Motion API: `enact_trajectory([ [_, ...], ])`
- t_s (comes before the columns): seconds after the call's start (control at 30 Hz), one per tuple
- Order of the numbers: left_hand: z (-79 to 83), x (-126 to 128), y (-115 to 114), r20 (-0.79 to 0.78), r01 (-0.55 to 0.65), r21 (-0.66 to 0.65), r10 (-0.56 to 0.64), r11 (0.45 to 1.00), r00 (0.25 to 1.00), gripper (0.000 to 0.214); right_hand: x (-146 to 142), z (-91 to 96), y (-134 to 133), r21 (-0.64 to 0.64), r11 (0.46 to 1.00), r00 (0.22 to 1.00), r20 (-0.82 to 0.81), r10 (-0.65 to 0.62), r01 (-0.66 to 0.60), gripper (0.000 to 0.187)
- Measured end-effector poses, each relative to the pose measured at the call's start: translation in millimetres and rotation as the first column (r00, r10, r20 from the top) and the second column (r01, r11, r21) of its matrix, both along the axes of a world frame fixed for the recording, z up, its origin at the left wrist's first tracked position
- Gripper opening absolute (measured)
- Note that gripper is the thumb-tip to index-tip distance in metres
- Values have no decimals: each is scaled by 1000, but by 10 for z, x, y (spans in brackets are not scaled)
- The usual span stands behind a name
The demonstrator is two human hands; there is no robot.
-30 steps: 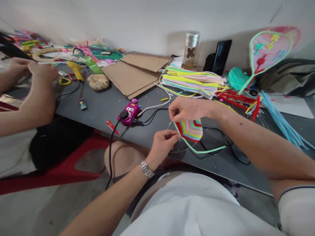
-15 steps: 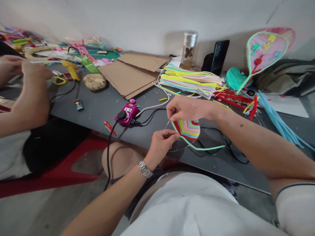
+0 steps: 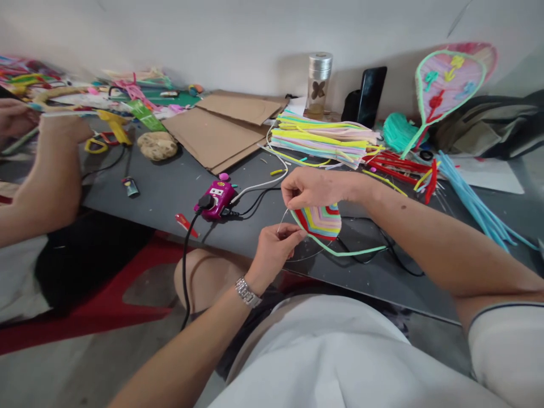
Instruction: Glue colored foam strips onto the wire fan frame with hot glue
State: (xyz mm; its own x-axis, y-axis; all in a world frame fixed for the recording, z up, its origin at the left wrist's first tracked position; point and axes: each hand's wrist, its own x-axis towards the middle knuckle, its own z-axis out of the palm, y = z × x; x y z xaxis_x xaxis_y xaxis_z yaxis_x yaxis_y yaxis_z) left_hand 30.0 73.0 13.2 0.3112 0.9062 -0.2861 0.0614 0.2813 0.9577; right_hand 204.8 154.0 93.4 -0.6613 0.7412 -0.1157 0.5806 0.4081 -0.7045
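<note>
My right hand (image 3: 317,188) grips the top edge of a leaf-shaped piece of striped pipe cleaners (image 3: 318,222) in red, yellow, pink and blue. Its green pipe-cleaner rim (image 3: 352,253) curves out to the right over the table. My left hand (image 3: 274,252), with a metal wristwatch (image 3: 247,292), pinches a thin wire (image 3: 282,218) at the piece's left edge. The wire's upper end disappears behind my right fingers.
On the grey table (image 3: 157,207) stand a magenta power socket (image 3: 216,199), cardboard sheets (image 3: 216,133), stacked pipe cleaners (image 3: 323,143) and a finished racket-shaped craft (image 3: 446,85). A co-worker's hands (image 3: 63,128) work at the left. Black cables run beneath my hands.
The whole scene has drifted slightly left in view as the camera turned. My hands have moved little, and both keep their hold on the wire and striped piece.
</note>
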Motion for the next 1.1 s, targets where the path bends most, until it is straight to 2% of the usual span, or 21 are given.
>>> enact_trajectory([
  [0.13, -43, -23, 26, 19, 6, -10, -6, 1000, 1000, 34, -28, -8, 1, 24, 1000, 1000, -16, 10, -10, 12],
  [0.2, -44, -35, 43, 32, 5, -12, -4, 1000, 999, 33, -39, -21, -18, 82, 997, 999, -43, -11, 15, 10],
  [0.27, -33, -43, 57, 54, -14, -16, 14, 1000, 998, 30, -37, -30, -63, 191, 978, 995, -72, -76, 89, 6],
  [0.37, -22, -50, 66, 89, -65, -15, 66, 998, 994, 28, 14, -58, -157, 312, 915, 965, -143, -221, 256, 11],
  [0.43, -29, -50, 67, 96, -88, -6, 88, 996, 991, 27, 74, -104, -200, 245, 890, 915, -228, -333, 385, 10],
  [0.5, -38, -46, 64, 91, -92, -2, 92, 996, 992, 26, 131, -164, -210, 63, 873, 843, -303, -444, 483, 10],
  [0.57, -38, -40, 59, 82, -91, -8, 91, 996, 992, 26, 164, -214, -197, -103, 858, 793, -340, -506, 503, 10],
  [0.6, -33, -37, 57, 74, -88, -14, 89, 996, 993, 26, 169, -229, -189, -140, 856, 781, -355, -513, 498, 10],
  [0.83, 68, -85, 50, 54, -46, -99, 51, 994, 997, 34, 81, -178, -177, 4, 880, 807, -402, -433, 475, 9],
  [0.97, 99, -109, 33, 102, -15, -146, 30, 989, 994, 35, 44, -190, -168, 36, 886, 823, -392, -412, 461, 6],
  [1.1, 59, -87, 16, 118, -37, -177, 59, 984, 991, 36, 10, -209, -164, 42, 887, 831, -373, -413, 460, 5],
])
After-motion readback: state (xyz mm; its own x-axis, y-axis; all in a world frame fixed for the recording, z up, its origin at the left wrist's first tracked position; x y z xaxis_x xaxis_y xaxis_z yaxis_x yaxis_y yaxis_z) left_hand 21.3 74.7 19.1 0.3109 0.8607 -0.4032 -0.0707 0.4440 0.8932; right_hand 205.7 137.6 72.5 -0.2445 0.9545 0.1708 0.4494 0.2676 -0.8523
